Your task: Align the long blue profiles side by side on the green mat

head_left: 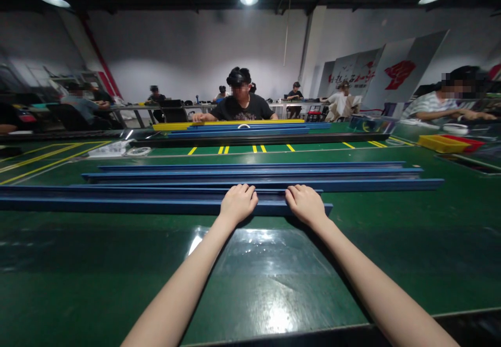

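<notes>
Two bare hands at a green desk (pixel 371 242). The left hand (pixel 238 204) and the right hand (pixel 307 204) lie side by side, a little apart, on the nearest blue channel (pixel 117 199), which passes directly under the fingers. The fingers of each hand are bent over it and held close together; whether they pinch it or merely rest on it cannot be told, the undersides being hidden. The channel runs far to the left of the fingers and ends just to the right of the right hand. Just beyond the fingertips lie further blue channels (pixel 383 185), roughly parallel. Farther beyond are a long black bar (pixel 250 139) and a yellow bar (pixel 172 127), behind which a co-worker (pixel 243 106) sits. Well to the right of the fingers stands a yellow tray (pixel 438 143).
</notes>
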### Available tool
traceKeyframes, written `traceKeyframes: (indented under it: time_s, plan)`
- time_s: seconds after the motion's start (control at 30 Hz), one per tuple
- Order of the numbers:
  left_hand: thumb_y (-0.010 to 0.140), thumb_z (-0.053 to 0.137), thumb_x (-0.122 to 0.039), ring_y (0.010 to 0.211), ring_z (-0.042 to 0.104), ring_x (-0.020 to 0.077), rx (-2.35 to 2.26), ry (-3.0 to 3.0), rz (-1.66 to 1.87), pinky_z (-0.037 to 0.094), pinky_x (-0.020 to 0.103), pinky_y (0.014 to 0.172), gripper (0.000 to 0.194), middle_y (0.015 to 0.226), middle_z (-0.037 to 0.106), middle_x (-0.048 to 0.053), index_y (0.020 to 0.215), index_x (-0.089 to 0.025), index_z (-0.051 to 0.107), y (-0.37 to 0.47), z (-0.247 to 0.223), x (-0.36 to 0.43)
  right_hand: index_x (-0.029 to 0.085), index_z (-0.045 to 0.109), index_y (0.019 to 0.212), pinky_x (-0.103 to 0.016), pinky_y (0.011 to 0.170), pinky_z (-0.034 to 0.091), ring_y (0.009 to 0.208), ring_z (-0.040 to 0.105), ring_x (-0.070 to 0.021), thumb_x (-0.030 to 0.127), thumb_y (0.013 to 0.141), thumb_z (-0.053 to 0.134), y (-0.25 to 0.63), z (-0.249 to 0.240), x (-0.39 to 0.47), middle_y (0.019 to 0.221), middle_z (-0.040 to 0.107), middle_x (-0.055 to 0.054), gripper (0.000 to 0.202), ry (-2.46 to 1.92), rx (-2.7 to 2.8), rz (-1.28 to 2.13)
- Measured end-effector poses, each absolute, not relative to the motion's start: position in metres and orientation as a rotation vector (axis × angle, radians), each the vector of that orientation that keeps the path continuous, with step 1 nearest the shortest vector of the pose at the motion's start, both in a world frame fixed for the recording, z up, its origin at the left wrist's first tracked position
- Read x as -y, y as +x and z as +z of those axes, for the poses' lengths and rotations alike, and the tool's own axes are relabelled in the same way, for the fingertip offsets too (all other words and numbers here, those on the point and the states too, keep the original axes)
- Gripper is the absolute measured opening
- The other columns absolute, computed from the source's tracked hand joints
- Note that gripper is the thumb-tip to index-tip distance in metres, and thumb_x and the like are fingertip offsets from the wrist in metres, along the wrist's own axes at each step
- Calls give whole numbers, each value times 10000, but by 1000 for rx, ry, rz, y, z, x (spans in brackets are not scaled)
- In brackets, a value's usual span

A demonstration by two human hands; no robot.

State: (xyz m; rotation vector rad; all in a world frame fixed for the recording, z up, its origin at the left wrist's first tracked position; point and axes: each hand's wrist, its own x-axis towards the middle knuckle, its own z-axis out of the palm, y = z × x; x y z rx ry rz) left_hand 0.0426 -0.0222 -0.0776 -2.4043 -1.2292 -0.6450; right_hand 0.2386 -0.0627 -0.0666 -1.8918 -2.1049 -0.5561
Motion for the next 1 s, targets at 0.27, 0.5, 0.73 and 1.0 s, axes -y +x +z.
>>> traceKeyframes:
  time_s: [0.27,0.5,0.73,1.0]
  plan:
    - [847,329,-230,809,557,174,1235,-2401,-650,405,295,754,301,838,629,72,929,-150,607,42,-77,23,158,577,921,-282,772,303,915,476,-181,334,877,245,242,-68,65,1005,569,-96,378,-1680,2149,-565]
    - [855,335,-236,844,554,168,1237,-2412,-692,402,293,788,307,907,631,68,998,-149,592,41,-78,24,182,580,755,-324,844,336,988,426,-190,477,784,440,238,-54,81,1021,549,-80,328,-1279,2386,-196]
    - [855,335,-238,845,554,175,1240,-2417,-696,406,300,784,309,905,630,67,997,-146,595,41,-78,24,212,626,613,-479,983,172,1252,155,-310,660,509,593,246,-52,86,1317,381,-39,461,-1319,2645,92]
    - [855,333,-242,849,557,171,1257,-2416,-689,408,295,796,321,902,636,71,1004,-140,599,42,-77,25,204,628,644,-527,971,116,1272,91,-327,549,524,667,248,-52,88,1347,328,-63,367,-1457,2683,207]
